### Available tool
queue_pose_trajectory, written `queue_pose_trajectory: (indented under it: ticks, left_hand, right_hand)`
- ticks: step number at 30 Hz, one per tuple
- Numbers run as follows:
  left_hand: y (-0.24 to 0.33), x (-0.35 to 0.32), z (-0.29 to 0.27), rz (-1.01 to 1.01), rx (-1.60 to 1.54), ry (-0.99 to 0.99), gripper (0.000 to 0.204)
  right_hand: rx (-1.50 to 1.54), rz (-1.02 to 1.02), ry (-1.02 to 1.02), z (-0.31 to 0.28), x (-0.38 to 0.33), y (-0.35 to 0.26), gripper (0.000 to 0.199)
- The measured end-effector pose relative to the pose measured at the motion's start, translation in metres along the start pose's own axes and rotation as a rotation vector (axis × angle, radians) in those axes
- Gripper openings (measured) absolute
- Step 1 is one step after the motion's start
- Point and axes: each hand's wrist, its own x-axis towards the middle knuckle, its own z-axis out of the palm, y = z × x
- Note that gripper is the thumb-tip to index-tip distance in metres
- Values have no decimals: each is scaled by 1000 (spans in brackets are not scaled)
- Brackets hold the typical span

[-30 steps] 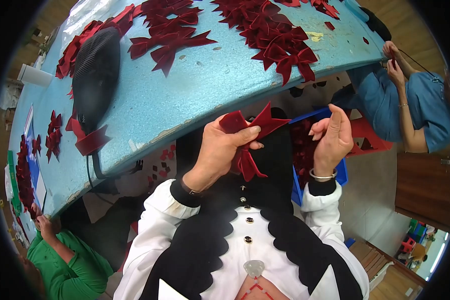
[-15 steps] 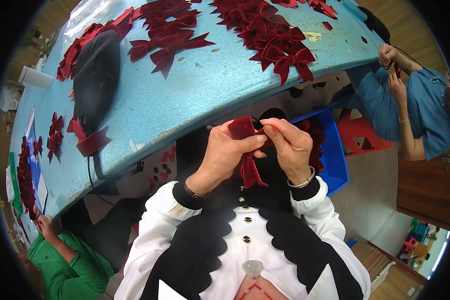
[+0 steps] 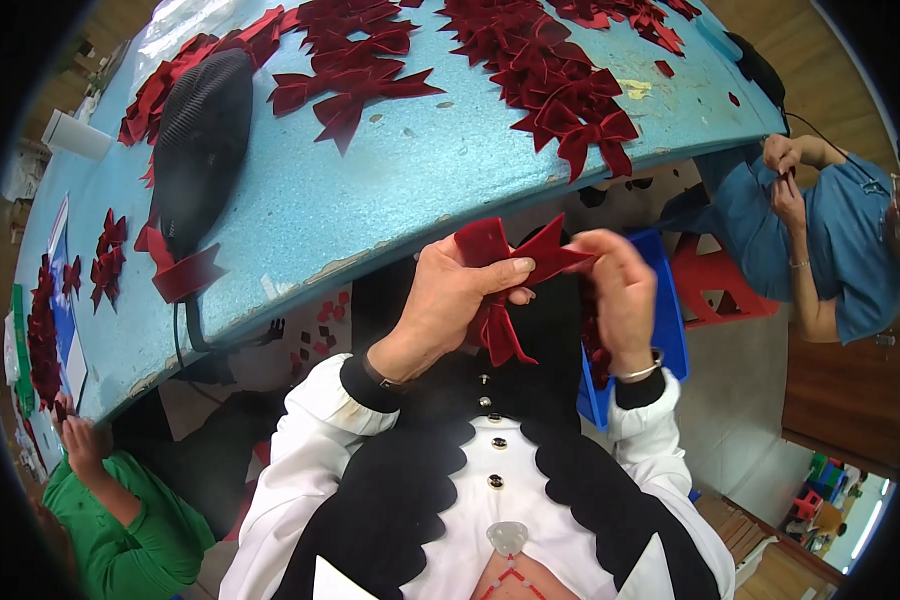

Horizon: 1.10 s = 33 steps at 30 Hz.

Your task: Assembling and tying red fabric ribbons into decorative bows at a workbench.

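Head view: where was the red bow (image 3: 542,255), and what held it?

Near the centre of the frame, just below the edge of the blue table (image 3: 370,190). The left hand (image 3: 432,305) had it in a narrow grip, thumb pressed across the front. One broad loop stood up at the top, a pointed end stuck out to the right, and another piece hung below.

And the right hand (image 3: 622,300)?

Just right of the bow, fingers curled by that pointed end. They were blurred, so I couldn't tell whether they pinched it.

What lay farther off?

Overlapping bows (image 3: 570,95) ran down the table at top centre, with a second row (image 3: 355,75) to their left. A black mesh-covered object (image 3: 205,140) stood at upper left, a red ribbon (image 3: 188,275) by its lower end.

Anything on the right?

A blue bin (image 3: 670,320) with dark red pieces inside, partly behind the right hand. Beyond it, near the right rim, sat a person in blue (image 3: 850,225); another, in green (image 3: 135,525), was at lower left.
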Motion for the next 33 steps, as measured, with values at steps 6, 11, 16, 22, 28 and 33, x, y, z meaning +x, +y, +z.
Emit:
queue_pose_trajectory:
  ticks: [6, 11, 16, 22, 28, 33]
  left_hand:
    - [3, -4, 14, 30, 10, -71, 12]
    - [-3, -4, 10, 20, 70, -56, 14]
    - [-4, -1, -4, -8, 46, 4, 12]
    - [-3, 3, 4, -23, -11, -15, 14]
    - [-8, -1, 11, -1, -34, -61, 17]
    - [-7, -3, 11, -6, -7, -43, 15]
  right_hand:
    - [231, 85, -178, 38, -9, -15, 24]
    - [7, 61, -208, 33, -4, -19, 24]
    - [157, -233, 153, 1, 23, -11, 27]
    - [202, -20, -20, 13, 0, 0, 33]
    - [164, 106, -181, 37, -5, -7, 24]
    - [-50, -56, -234, 38, -3, -7, 32]
